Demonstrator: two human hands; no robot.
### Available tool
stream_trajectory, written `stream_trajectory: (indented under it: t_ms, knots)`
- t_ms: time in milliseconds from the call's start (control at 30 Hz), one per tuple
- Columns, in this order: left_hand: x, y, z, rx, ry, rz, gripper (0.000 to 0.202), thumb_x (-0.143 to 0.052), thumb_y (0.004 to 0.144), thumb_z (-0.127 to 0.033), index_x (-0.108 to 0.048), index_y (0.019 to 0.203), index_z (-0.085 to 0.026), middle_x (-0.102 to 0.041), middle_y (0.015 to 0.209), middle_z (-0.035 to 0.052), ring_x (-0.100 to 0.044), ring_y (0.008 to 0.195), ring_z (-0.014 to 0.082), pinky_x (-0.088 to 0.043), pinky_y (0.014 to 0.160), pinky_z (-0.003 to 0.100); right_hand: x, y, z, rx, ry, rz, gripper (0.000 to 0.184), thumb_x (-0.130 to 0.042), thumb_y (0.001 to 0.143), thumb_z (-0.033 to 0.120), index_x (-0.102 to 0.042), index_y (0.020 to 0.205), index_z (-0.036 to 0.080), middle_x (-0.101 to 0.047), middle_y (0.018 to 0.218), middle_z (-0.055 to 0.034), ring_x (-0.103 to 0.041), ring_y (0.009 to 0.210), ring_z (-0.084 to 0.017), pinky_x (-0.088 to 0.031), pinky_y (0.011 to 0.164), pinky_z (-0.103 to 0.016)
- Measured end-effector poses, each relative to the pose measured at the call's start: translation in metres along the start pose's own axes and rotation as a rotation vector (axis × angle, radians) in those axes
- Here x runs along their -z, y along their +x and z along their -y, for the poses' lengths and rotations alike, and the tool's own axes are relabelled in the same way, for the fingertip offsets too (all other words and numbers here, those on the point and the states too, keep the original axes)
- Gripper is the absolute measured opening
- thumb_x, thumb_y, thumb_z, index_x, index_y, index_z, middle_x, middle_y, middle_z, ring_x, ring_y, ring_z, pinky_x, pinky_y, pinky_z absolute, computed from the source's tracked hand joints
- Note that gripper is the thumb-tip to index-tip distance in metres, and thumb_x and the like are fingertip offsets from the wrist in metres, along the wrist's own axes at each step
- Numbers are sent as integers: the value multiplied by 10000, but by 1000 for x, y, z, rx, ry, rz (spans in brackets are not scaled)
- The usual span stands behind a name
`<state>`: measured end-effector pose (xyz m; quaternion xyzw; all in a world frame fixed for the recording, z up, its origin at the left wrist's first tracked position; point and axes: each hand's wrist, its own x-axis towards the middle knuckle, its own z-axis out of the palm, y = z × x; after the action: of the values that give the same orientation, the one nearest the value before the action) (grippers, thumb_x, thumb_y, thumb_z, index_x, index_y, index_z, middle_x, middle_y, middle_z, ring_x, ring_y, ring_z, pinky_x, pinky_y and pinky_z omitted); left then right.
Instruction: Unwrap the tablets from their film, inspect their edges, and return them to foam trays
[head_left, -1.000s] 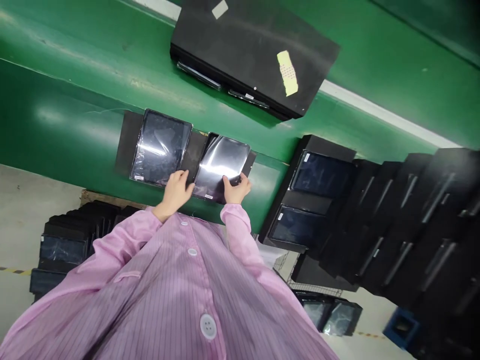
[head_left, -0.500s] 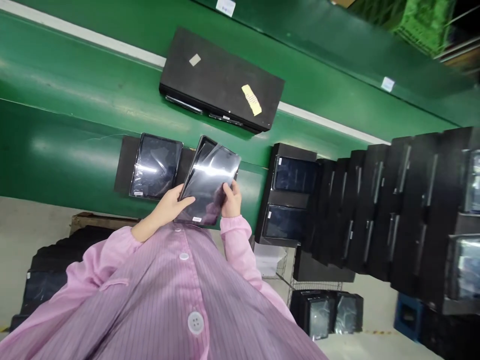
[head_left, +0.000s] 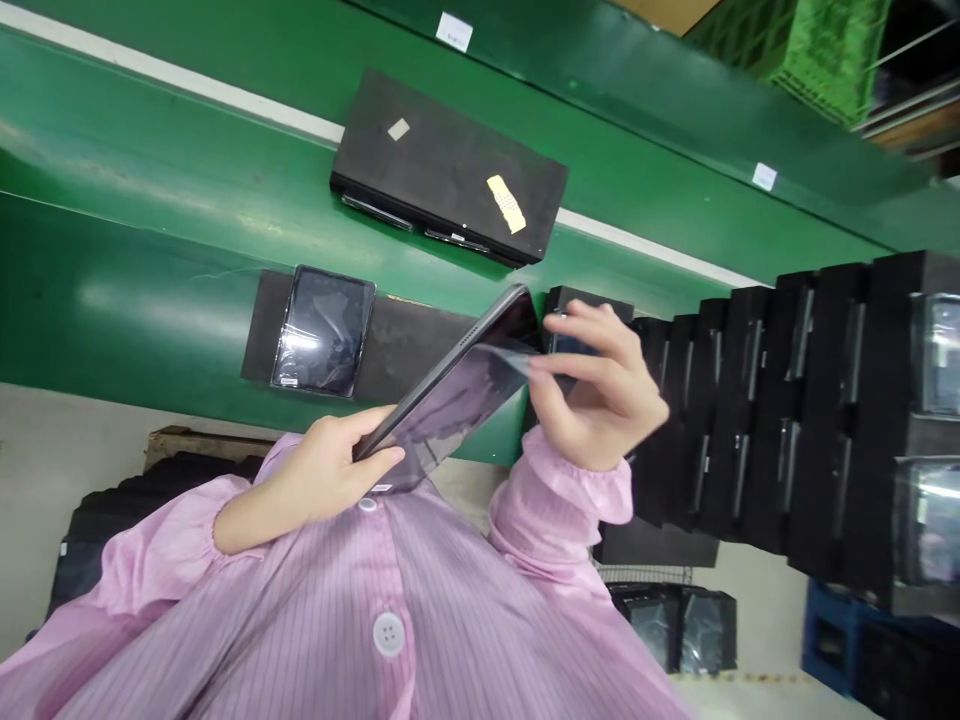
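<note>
A tablet [head_left: 517,318], tilted nearly on edge, is gripped at its lower left by my left hand [head_left: 319,468], thumb on the front and fingers behind. A clear film [head_left: 469,395] hangs partly away from its screen. Between thumb and index finger my right hand [head_left: 596,385] pinches the film's upper right corner, the other fingers spread. Another tablet [head_left: 324,330], with a small white label, lies at the left on a long black foam tray [head_left: 412,345] on the green bench.
A black foam block [head_left: 450,160] with tape pieces and tablets in its slots stands at the back of the green bench [head_left: 135,290]. To the right runs a row of upright black trays [head_left: 750,420] holding tablets. A green crate [head_left: 832,60] sits at the upper right.
My right hand has moved right and up from the tablet's edge, drawing the film's corner away from the screen. The tablet has tipped onto its side in my left hand.
</note>
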<state>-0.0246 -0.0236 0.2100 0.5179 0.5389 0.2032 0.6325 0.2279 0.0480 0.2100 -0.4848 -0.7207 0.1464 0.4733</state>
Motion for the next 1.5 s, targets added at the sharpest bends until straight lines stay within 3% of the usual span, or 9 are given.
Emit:
stream_trajectory:
  t_ms: [100,233,467,767,933,1067,1167,1367,1500]
  knots:
    - [1,2,0,-11,-52,-36,390,-617,823,-264,-697,1202,-228,-770,1098,14,-712,996,216,-571,876,325,15,-6,20,12,251,75,207,-626,825,334,-571,637,267,-737,695,9,-738,705,-244,-539,942,-546]
    - [3,6,0,-22,-146,-50,389,-619,838,-258,-681,1220,-211,-756,1147,20,-705,1032,203,-557,926,319,29,-12,32,-126,447,408,310,-483,939,313,-585,653,250,-591,461,42,-636,451,-182,-598,734,-411]
    - [-1,7,2,-28,-131,-61,375,-618,857,-253,-676,1225,-219,-748,1162,16,-699,1034,195,-559,899,305,-2,-18,53,-348,-171,721,281,-497,976,447,-654,991,214,-534,483,75,-498,406,-121,-340,458,-263]
    - [-10,0,-2,-29,-28,-115,378,-602,859,-289,-674,1228,-250,-761,928,-14,-698,971,214,-567,801,295,-42,-23,63,-75,-319,258,454,-569,868,667,-577,777,223,-611,816,-59,-532,781,-217,-411,724,-363]
    - [-14,1,-4,-54,-53,-117,349,-612,848,-292,-690,1181,-227,-754,947,-7,-687,876,190,-554,765,282,-41,-19,67,52,-47,382,396,-408,1023,410,-567,715,218,-650,788,-32,-564,752,-176,-415,765,-371]
    - [-17,2,-4,-73,-89,-96,289,-606,866,-331,-699,1110,-209,-748,947,3,-678,865,178,-540,780,276,-44,-22,73,-98,-14,371,189,-603,927,316,-564,764,230,-583,591,49,-526,586,-133,-417,702,-333]
    - [-18,0,-3,-73,-62,-121,253,-603,864,-346,-701,1051,-208,-731,884,0,-663,808,166,-520,718,260,-50,-28,72,-204,12,310,259,-727,834,358,-519,742,234,-516,536,81,-501,544,-119,-403,653,-309]
    - [-21,-4,-3,-27,60,-133,169,-589,850,-295,-681,957,-203,-697,779,-12,-610,677,153,-463,578,256,-61,-31,65,-414,143,229,396,-729,823,441,-418,691,235,-420,565,84,-363,505,-92,-345,550,-273]
    - [-22,-5,-2,-53,21,-139,329,-586,852,-291,-663,1164,-219,-708,805,-4,-667,808,196,-525,665,283,-64,-28,64,-414,160,192,409,-681,866,426,-378,671,232,-383,591,75,-347,517,-88,-329,536,-264]
